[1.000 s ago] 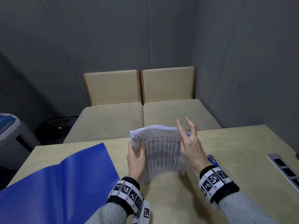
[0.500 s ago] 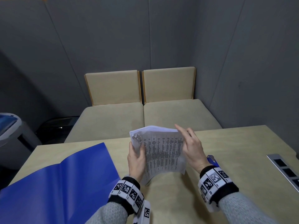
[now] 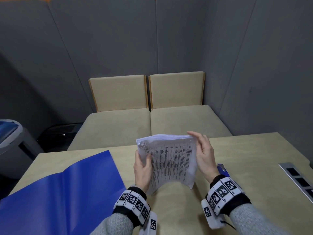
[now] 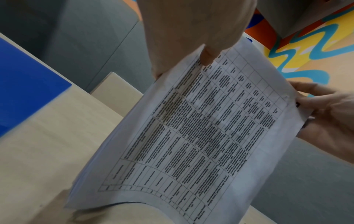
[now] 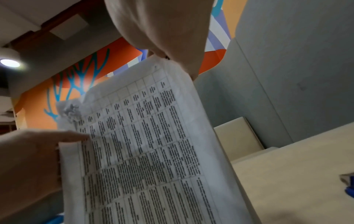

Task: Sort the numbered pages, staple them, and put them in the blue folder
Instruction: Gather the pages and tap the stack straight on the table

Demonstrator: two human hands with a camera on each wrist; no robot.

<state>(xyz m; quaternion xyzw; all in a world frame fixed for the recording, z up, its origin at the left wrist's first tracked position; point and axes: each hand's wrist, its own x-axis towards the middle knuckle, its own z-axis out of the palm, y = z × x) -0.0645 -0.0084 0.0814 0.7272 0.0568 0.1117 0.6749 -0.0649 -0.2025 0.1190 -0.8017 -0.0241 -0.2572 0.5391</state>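
Note:
A stack of printed pages [image 3: 171, 163] stands upright over the table, its lower edge bent onto the tabletop. My left hand [image 3: 143, 168] grips the stack's left edge with the thumb on the front sheet. My right hand [image 3: 203, 153] pinches the top right corner. The left wrist view shows the table-printed front page [image 4: 201, 136] with the right hand [image 4: 325, 109] at its far edge. In the right wrist view the pages [image 5: 153, 151] have a crumpled top left corner. The blue folder [image 3: 59, 192] lies open on the left. A blue stapler [image 3: 222, 169] lies behind my right wrist.
The beige table [image 3: 254, 167] has a metal socket strip [image 3: 298, 180] set in near its right edge. Two beige seats [image 3: 152, 124] stand beyond the far edge against grey walls. A grey bin [image 3: 10, 138] stands at the left.
My right hand's fingers, raised and spread above the stack a second ago, have come down and closed on its top right corner. The left hand has kept its grip.

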